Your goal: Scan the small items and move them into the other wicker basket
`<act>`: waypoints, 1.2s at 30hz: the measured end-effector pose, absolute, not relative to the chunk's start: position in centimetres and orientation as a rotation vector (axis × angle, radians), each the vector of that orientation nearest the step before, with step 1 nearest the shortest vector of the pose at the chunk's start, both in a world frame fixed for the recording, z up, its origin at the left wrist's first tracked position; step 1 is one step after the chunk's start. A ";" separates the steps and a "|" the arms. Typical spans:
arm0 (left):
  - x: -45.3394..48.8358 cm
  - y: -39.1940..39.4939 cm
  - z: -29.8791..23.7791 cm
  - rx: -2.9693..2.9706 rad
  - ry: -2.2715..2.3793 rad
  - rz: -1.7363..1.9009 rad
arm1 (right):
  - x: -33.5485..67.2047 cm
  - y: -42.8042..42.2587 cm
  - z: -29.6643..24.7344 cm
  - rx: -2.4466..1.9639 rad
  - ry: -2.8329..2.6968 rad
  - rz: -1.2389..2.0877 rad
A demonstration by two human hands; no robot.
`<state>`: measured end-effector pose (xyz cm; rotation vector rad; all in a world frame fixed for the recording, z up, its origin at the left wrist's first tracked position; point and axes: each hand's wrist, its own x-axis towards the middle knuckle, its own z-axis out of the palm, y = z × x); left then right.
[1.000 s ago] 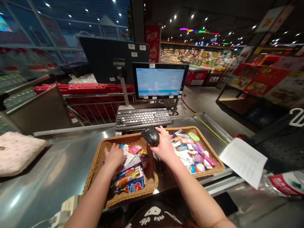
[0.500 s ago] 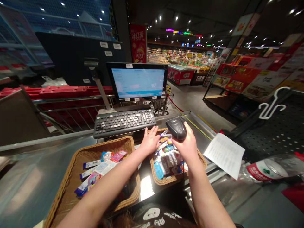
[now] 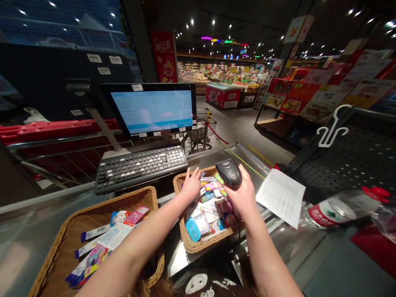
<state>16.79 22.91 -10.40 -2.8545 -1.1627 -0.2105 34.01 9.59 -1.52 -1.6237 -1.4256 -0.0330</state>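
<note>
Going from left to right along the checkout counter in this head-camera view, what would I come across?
Wicker basket of packets → left hand → handheld barcode scanner in right hand → printed paper sheet → clear plastic bottle

The handheld scanner (image 3: pixel 228 173) has a smooth, dark plastic housing with a soft sheen. The left wicker basket (image 3: pixel 93 210) and right wicker basket (image 3: pixel 193 246) are woven from rough, tan natural-looking fibre. The packets (image 3: pixel 202 225) in the right basket are mostly glossy plastic film and coated card. The checkout counter (image 3: pixel 213 159) is polished metal, smooth and reflective. The keyboard (image 3: pixel 139 169) is matt black plastic. The sheet of paper (image 3: pixel 281 198) at right is thin, white and matt. The panel (image 3: pixel 355 156) at upper right is perforated dark metal, and the hanger (image 3: pixel 332 131) on it is smooth white plastic.
</note>
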 end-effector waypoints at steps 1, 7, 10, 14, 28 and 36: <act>16.7 23.0 -10.3 -2.843 -1.175 -0.219 | 34.2 9.6 -1.7 -1.624 -1.424 -0.031; 14.3 22.4 -9.3 -2.790 -1.245 -0.268 | 35.0 9.5 -2.5 -1.646 -1.378 -0.030; 12.7 21.9 -9.0 -2.764 -1.280 -0.313 | 35.0 9.5 -2.5 -1.643 -1.359 -0.020; 11.4 21.5 -9.0 -2.753 -1.295 -0.391 | 34.7 9.4 -2.4 -1.637 -1.369 -0.002; 7.1 20.2 -3.1 -2.640 -1.123 -0.701 | 33.5 9.3 -1.5 -1.571 -1.398 -0.023; 2.8 18.7 3.2 -2.350 -1.040 -1.108 | 31.6 8.9 0.2 -1.524 -1.465 -0.037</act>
